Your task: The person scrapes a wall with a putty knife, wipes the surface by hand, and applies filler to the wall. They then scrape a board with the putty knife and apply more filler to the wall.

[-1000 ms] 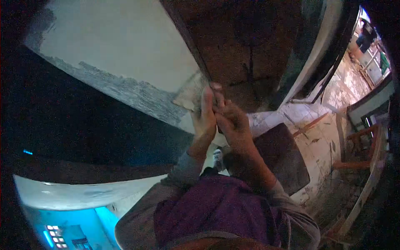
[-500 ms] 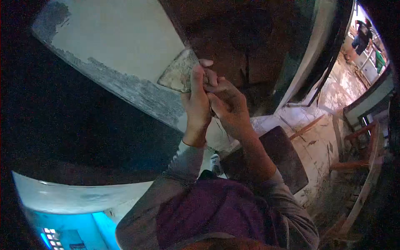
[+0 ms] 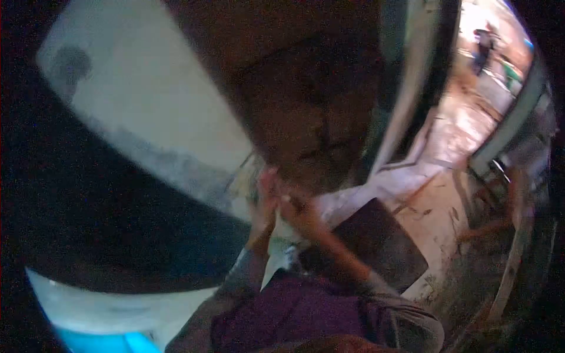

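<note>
Both of my hands meet low on a pale wall face (image 3: 153, 76), which has a rough grey band along its lower left edge. Between them and that face is a triangular trowel (image 3: 242, 181), its blade mottled with plaster and lying close against the wall's lower right corner. My left hand (image 3: 266, 197) is closed at the back of the blade. Just to its right, my right hand (image 3: 296, 207) is closed where the handle lies, which the fingers hide. Motion blur softens both hands and the blade.
A dark, flat-topped block (image 3: 368, 244) stands on the littered floor (image 3: 438, 206) to my right. Beyond are a wooden chair (image 3: 494, 226) and a bright doorway with a person (image 3: 484, 48) outside. Dark space borders the wall's left edge.
My hands and the trowel have moved down along the wall toward its lower corner, appearing lower in view. The camera has also shifted, and the picture is more blurred.
</note>
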Available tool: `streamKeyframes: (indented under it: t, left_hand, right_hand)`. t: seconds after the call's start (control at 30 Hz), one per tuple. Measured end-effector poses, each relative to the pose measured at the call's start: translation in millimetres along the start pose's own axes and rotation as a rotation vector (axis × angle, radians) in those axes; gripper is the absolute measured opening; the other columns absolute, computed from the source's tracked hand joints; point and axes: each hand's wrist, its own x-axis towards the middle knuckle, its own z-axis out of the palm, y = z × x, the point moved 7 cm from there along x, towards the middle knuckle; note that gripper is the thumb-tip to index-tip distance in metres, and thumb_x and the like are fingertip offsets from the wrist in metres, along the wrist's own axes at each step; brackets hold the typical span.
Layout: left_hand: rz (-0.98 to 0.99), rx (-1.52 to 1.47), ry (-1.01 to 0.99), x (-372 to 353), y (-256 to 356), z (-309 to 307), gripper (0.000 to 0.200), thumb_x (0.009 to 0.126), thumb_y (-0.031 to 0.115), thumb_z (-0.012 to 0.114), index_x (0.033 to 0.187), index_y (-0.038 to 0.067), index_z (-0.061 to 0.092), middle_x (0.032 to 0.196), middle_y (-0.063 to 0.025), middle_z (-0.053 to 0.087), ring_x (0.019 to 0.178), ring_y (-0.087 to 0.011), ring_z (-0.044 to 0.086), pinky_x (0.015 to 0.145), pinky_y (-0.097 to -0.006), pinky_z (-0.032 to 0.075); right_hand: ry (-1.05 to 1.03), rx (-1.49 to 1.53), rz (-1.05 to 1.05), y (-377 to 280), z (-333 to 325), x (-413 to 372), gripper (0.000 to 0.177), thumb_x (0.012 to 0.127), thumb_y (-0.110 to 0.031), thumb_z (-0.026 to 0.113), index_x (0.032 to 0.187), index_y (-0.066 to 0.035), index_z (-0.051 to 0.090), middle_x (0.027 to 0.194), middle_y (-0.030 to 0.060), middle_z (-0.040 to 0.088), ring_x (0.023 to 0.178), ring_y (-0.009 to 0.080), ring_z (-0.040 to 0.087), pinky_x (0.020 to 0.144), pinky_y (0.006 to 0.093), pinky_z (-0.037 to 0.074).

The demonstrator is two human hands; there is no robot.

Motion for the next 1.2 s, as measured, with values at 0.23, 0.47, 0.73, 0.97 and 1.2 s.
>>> streamKeyframes:
  t: [0.23, 0.47, 0.73, 0.97, 1.2]
  left_hand:
    - [0.222, -0.969, -0.315, 52.3, 77.1, -22.2, 0.041, 0.103, 0.037, 0.033, 0.129, 0.007, 0.046, 0.111, -0.0079, 0.056, 0.103, -0.0172, 0.055, 0.088, -0.0297, 0.046]
    - [-0.251, -0.549, 0.036, -30.6, -6.0, -14.7, 0.053, 0.097, 0.039, 0.049, 0.134, 0.001, 0.042, 0.118, -0.0161, 0.055, 0.116, -0.0275, 0.049, 0.102, -0.043, 0.035]
    - [0.442, 0.795, 0.178, -64.4, 62.7, -63.6, 0.036, 0.089, 0.029, 0.061, 0.117, 0.007, 0.057, 0.119, -0.0095, 0.056, 0.121, -0.0323, 0.047, 0.094, -0.0489, 0.035]
    - [0.789, 0.936, 0.371, 58.6, 151.1, -85.5, 0.052, 0.093, 0.022, 0.053, 0.143, 0.013, 0.039, 0.15, -0.0115, 0.033, 0.139, -0.036, 0.025, 0.113, -0.0523, 0.016]
    - [0.78, 1.022, -0.399, 16.3, -46.8, 7.1, 0.058, 0.081, 0.008, 0.057, 0.137, 0.008, 0.042, 0.145, -0.0118, 0.039, 0.134, -0.0338, 0.035, 0.112, -0.0467, 0.026]
  right_hand:
    - [0.05, 0.362, -0.181, -103.2, 19.7, 35.6, 0.036, 0.095, -0.01, 0.054, 0.129, -0.001, 0.049, 0.138, 0.0113, 0.047, 0.125, 0.0198, 0.046, 0.099, 0.0355, 0.042]
    - [-0.138, 0.136, 0.012, -75.1, 6.1, -44.5, 0.044, 0.098, -0.016, 0.05, 0.14, -0.009, 0.039, 0.138, 0.0105, 0.046, 0.124, 0.0224, 0.048, 0.1, 0.0347, 0.042]
    - [0.261, -0.232, 0.448, 24.9, -77.3, -182.8, 0.041, 0.096, -0.022, 0.056, 0.132, -0.004, 0.05, 0.111, 0.0108, 0.061, 0.099, 0.0156, 0.058, 0.087, 0.0292, 0.046]
    - [0.381, -0.33, 0.241, -39.6, -83.7, -168.5, 0.02, 0.093, -0.015, 0.059, 0.105, 0.001, 0.058, 0.09, 0.0056, 0.064, 0.087, 0.0109, 0.058, 0.078, 0.0277, 0.048]
    - [0.715, -0.477, 0.302, -74.1, -65.1, -227.7, 0.031, 0.089, -0.015, 0.065, 0.112, 0.005, 0.056, 0.105, 0.0131, 0.065, 0.099, 0.0181, 0.06, 0.084, 0.03, 0.048]
